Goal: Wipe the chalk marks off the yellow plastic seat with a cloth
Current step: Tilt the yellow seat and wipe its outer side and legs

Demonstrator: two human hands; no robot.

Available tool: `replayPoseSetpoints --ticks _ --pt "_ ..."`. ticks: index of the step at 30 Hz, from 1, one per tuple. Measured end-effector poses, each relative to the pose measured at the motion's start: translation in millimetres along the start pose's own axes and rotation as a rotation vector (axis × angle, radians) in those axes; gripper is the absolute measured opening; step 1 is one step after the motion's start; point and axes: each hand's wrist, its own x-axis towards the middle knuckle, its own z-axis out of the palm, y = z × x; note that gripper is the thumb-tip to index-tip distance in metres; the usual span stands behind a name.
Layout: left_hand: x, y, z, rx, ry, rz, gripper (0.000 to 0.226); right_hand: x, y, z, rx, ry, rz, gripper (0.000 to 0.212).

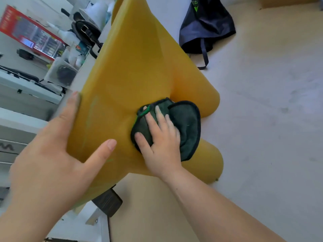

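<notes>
The floor (271, 119) on my feed is pale and faintly scuffed, with a beige board (153, 206) lying on it at the bottom of the view; a dark fabric bag (206, 27) with green print lies slumped on the floor at top right; white shelving (26, 88) runs along the left, crowded with a red box (29, 32), a black strapped bag (87, 32) and small pale containers too blurred for me to name.

The left hand (47, 163) grasps the near left edge of the yellow plastic seat (136, 67); its thumb (103, 151) lies straight on the top face, one finger runs along the side edge, and the others are hidden behind it. The right hand (162, 142) is spread and released, pressing a dark green cloth (185, 126) flat against the seat; a fold of the cloth laps over one fingertip.

The seat fills the middle of the view, from the top edge down to the hands; it is glossy, with two rounded lobes on its right side reaching over the floor, and the cloth sits between them. A faint greenish chalk smear (91, 110) streaks the surface near the left edge; a dark block (109, 203) shows beneath the seat's near end.
</notes>
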Motion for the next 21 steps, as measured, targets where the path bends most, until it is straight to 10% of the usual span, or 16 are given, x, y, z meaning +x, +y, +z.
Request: replayPoseSetpoints --ticks 9,16,21 --pt "-7.5 17.4 -12.0 0.145 -0.018 -0.126 0.063 -9.7 132.3 -17.0 -0.001 0.036 0.681 0.096" --pt "-8.5 21.5 -16.0 0.053 -0.032 -0.158 0.061 -6.1 -32.4 -1.2 0.004 -0.001 0.006 0.058" --pt "-6.9 23.3 -14.3 0.041 -0.018 -0.154 0.06 -3.9 11.9 -0.1 0.031 0.049 0.03 0.06"
